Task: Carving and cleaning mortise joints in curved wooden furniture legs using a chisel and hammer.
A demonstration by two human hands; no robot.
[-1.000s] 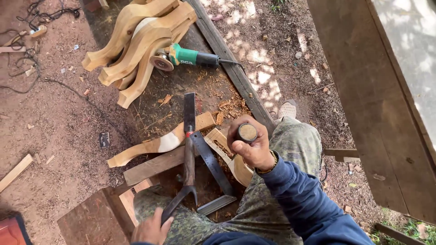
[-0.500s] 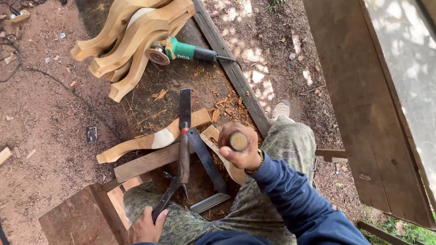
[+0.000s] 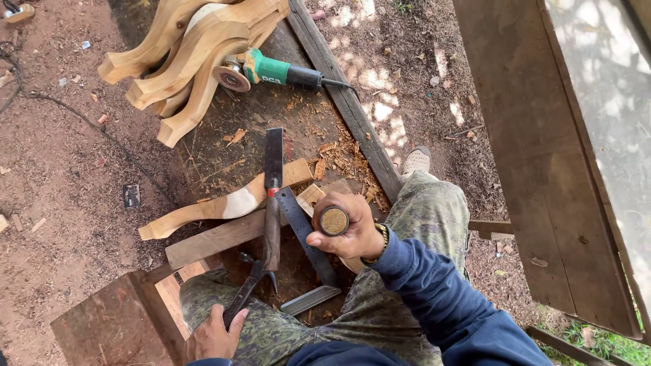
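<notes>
- Head view, right hand [image 3: 352, 234]: fingers wrapped tight round a wooden tool handle [image 3: 334, 221], seen end-on so that only its round butt shows. What the tool is cannot be told, as its working end is hidden beneath the fist. The hand sits over the person's right knee, just beside a pale curved workpiece [image 3: 224, 207].
- Head view, left hand [image 3: 211, 337]: low in the frame, fingers closed on the dark handles of a pair of pincers [image 3: 247, 290], whose head points up toward the clutter of tools.
- Head view, the two hands are well apart, each clamped on its own tool.
- Head view, tools between the hands: a broad flat chisel [image 3: 272, 196] with a dark wooden grip lies lengthwise, its blade crossing the curved workpiece; a steel square [image 3: 308, 251] lies slanted beside it, one arm running under the right hand.
- Head view, supports: a straight timber batten [image 3: 217, 238] lies under the chisel grip, parallel to the curved workpiece.
- Head view, farther off: a stack of carved curved furniture legs [image 3: 190, 54] at the top, with a green angle grinder [image 3: 271, 71] resting against it, disc toward the stack.
- Head view, ground: wood chips [image 3: 339, 159] scattered on the dark board; a rough wooden block [image 3: 108, 325] at lower left; reddish bare soil to the left.
</notes>
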